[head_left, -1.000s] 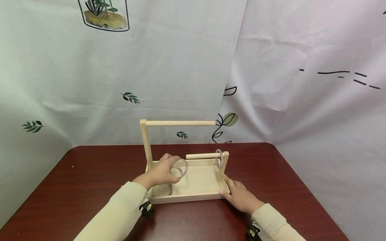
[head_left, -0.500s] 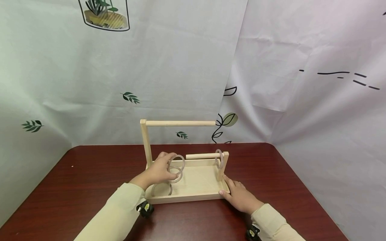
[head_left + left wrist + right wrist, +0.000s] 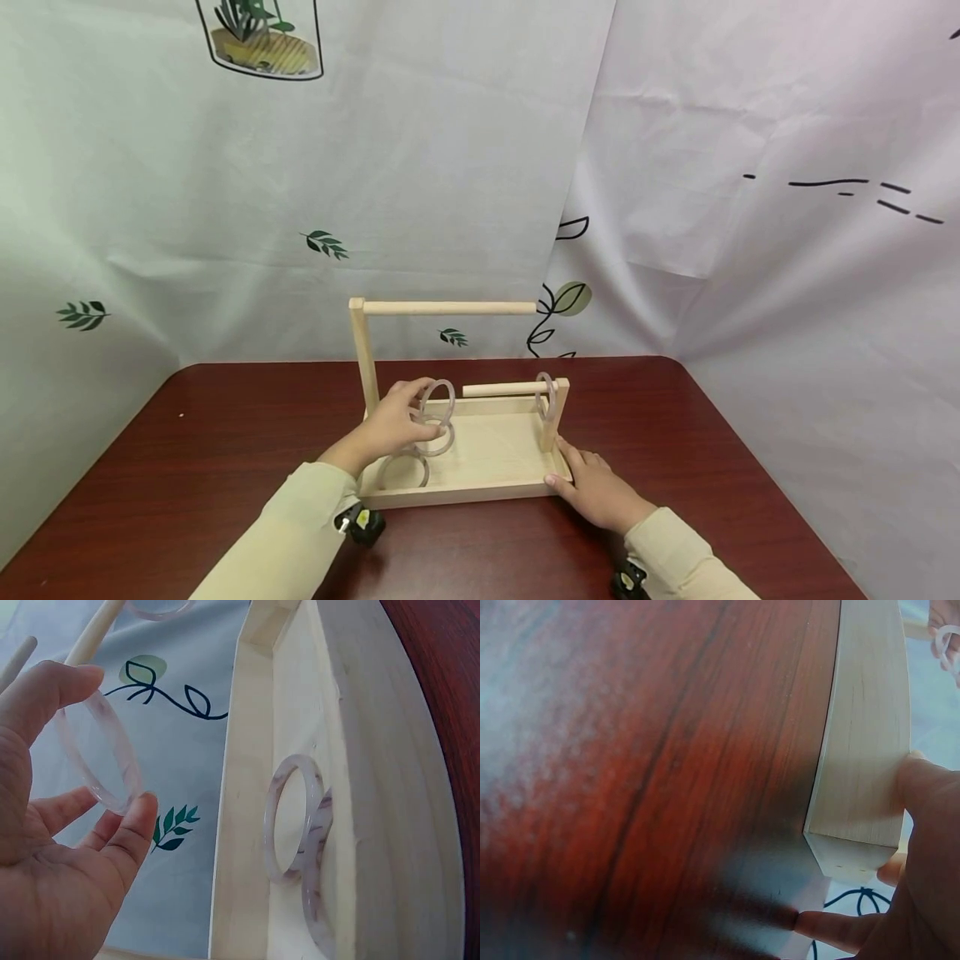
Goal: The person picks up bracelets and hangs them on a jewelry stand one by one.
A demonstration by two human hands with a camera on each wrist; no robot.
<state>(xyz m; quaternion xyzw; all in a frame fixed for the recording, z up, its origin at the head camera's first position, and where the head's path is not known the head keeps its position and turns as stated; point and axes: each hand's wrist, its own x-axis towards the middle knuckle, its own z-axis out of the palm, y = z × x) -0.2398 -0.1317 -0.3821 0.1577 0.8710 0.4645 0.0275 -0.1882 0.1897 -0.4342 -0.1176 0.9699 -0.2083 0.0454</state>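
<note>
My left hand (image 3: 392,423) pinches a pale translucent bangle (image 3: 126,754) between thumb and fingertips, holding it upright above the left part of a wooden tray stand (image 3: 498,446). Two more bangles lie in the tray: one bangle (image 3: 269,832) flat on its floor, another bangle (image 3: 311,900) against it by the front wall, both with darker streaks. At the right, a bangle (image 3: 552,402) hangs on the short lower bar (image 3: 498,389). My right hand (image 3: 600,493) rests on the tray's right front corner, thumb on the front edge and fingers along the side.
A tall post (image 3: 363,358) rises from the tray's left end and carries a long upper bar (image 3: 450,308) pointing right. The tray sits on a dark red wooden table (image 3: 247,442). Behind it hangs a white cloth (image 3: 450,167) printed with leaves.
My left hand has drawn back a little to the left with its bangle, which has also risen slightly. My right hand and the tray have stayed put.
</note>
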